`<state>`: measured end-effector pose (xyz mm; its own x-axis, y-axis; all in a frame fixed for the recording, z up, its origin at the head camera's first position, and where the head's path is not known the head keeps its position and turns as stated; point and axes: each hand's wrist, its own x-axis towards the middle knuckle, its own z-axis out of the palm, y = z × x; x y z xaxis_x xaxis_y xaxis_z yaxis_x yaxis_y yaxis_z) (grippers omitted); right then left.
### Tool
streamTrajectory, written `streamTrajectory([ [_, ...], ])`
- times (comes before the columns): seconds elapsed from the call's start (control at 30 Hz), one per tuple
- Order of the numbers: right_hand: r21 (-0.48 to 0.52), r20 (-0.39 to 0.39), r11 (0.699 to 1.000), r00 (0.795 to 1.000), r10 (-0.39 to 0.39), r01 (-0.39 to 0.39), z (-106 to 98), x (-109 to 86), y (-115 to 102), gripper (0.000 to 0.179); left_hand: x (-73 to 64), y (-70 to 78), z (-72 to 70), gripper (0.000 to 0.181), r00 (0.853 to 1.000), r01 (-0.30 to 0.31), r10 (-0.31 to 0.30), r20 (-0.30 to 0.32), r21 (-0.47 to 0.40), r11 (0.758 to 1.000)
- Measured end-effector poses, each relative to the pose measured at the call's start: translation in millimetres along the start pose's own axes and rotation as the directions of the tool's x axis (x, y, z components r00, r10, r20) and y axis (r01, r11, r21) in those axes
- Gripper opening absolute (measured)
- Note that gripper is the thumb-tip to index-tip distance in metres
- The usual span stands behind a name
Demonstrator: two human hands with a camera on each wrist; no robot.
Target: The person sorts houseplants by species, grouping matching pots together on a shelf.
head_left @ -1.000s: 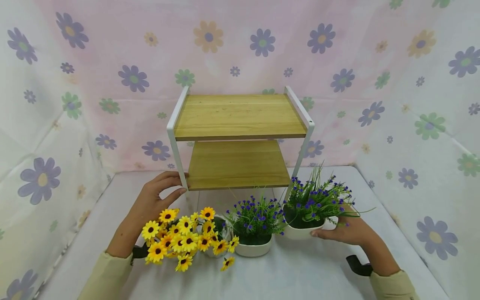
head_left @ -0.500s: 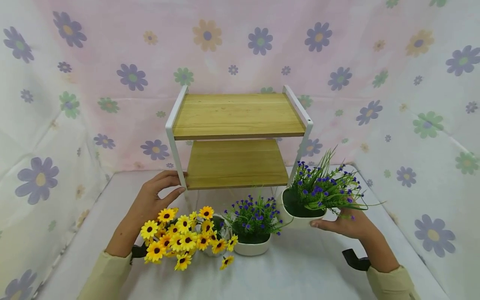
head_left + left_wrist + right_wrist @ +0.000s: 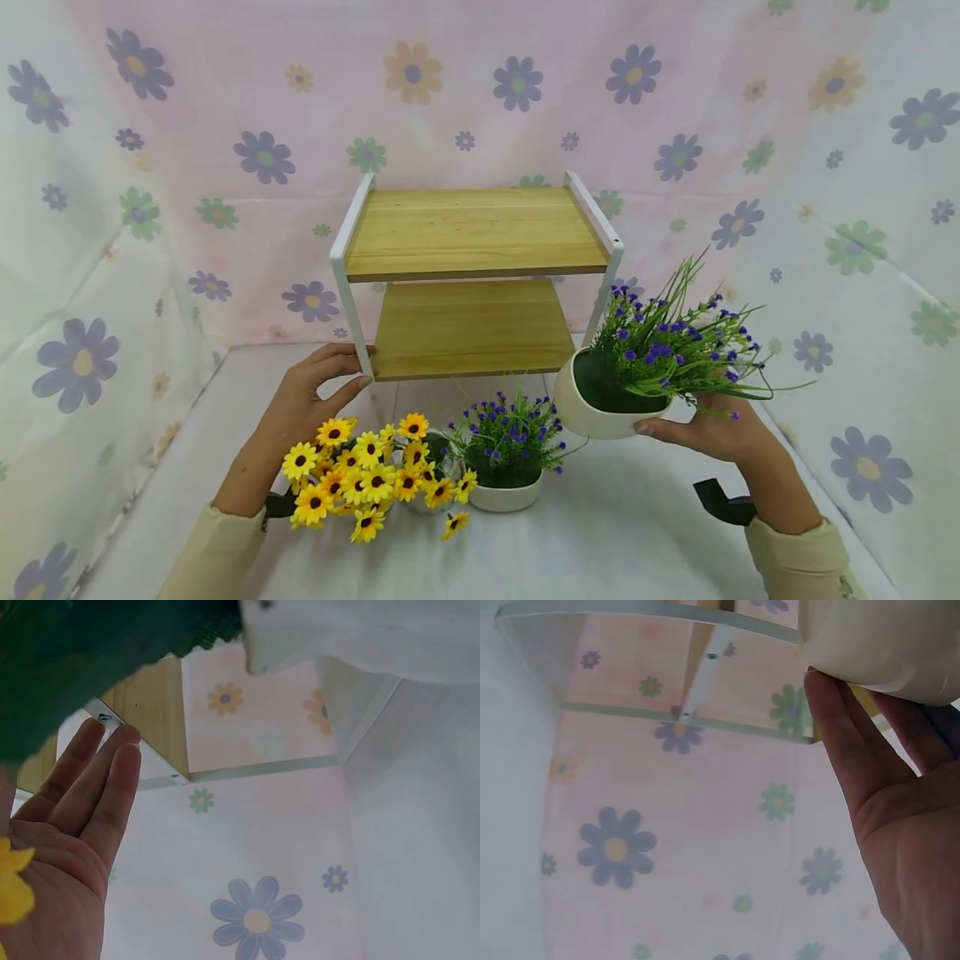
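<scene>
Potted purple flowers [image 3: 654, 354] are held tilted, pinched in the right hand [image 3: 716, 429] above the white table [image 3: 600, 533], near the right leg [image 3: 604, 296] of the shelf [image 3: 480, 233], whose left leg [image 3: 351, 312] the left hand [image 3: 303, 398] touches, fingers straight, with yellow flowers [image 3: 375, 481] in front.

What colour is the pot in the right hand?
The pot is creamy white, clearest in the head view.

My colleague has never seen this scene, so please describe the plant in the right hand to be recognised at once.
Find the two-tier wooden shelf. By its lower right corner in the head view, the right hand holds a whitish pot of small purple flowers and long grass. Its purple-flowered neighbour stands upright on the table; this one is tilted, held up.
</scene>
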<state>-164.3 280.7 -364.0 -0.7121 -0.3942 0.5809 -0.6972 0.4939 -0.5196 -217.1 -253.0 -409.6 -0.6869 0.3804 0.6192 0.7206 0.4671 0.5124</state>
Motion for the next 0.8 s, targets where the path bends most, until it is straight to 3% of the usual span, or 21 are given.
streamTrajectory([
  [0.2,0.086,0.044,0.992,0.995,-0.091,0.087,-28,26.3,-15,0.126,-0.7,-0.5,-0.6,0.034,1.0,0.015,-0.015,-0.002,-0.006,1.0],
  [0.37,0.22,0.079,0.96,0.978,-0.192,0.171,-47,47.7,-31,0.125,0.4,-0.3,-0.5,0.034,1.0,0.005,-0.005,-0.005,-0.005,1.0],
  [0.5,0.219,0.11,0.95,0.962,-0.25,0.222,-59,66.2,-44,0.117,0.7,1.0,-0.2,0.034,1.0,0.003,-0.003,-0.01,-0.005,1.0],
  [0.63,0.296,0.122,0.934,0.962,-0.246,0.201,-68,88.0,-58,0.101,-0.2,2.9,-0.3,0.033,1.0,0.008,-0.008,-0.02,0.009,1.0],
  [0.8,0.37,0.117,0.926,0.985,-0.124,0.073,-76,113.0,-74,0.091,-0.1,3.2,-0.6,0.033,1.0,0.011,-0.011,-0.019,0.021,1.0],
])
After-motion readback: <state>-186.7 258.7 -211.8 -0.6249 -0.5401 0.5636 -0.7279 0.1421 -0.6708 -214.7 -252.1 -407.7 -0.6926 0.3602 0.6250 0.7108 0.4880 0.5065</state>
